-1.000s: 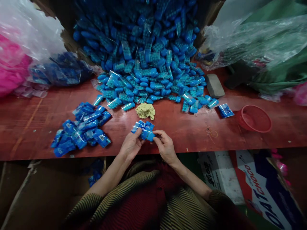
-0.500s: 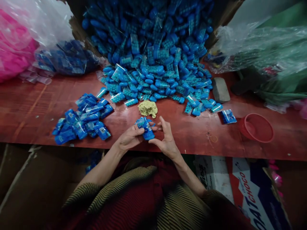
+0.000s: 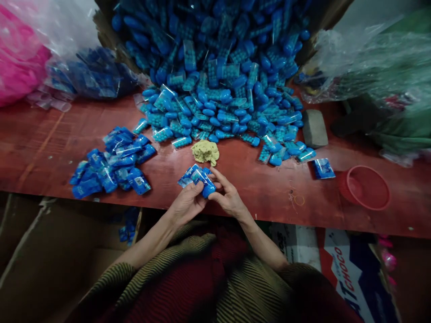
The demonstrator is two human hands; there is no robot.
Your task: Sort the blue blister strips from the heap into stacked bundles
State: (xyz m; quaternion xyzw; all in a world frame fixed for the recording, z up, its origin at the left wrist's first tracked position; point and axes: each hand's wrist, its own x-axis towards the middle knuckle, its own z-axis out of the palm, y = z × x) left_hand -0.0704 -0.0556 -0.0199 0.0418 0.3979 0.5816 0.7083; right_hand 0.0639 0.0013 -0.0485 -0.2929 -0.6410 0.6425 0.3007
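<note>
Just in front of the table's near edge, my left hand (image 3: 185, 202) is closed around small printed blue packets (image 3: 204, 183), with its thumb pressed on top. One packet corner fans out to the left of the thumb. From the other side, my right hand (image 3: 230, 197) grips the packet's right edge between thumb and fingers. Some fingertips are hidden behind the packets. Right beyond my hands lies a yellowish lump of putty-like material (image 3: 204, 151). Farther back spreads a big heap of clear tubes with blue caps and blue beads (image 3: 215, 107).
A pile of blue packets (image 3: 109, 166) lies to the left. On the right are a single packet (image 3: 323, 168), a red plastic basket (image 3: 365, 188), a grey block (image 3: 315, 128) and a rubber band (image 3: 299, 200). Plastic bags (image 3: 94, 76) stand behind; an open carton (image 3: 67, 251) sits below left.
My right hand has come in from beside the packet to grip its edge. A packet now fans out farther left in my left hand. The view has shifted slightly.
</note>
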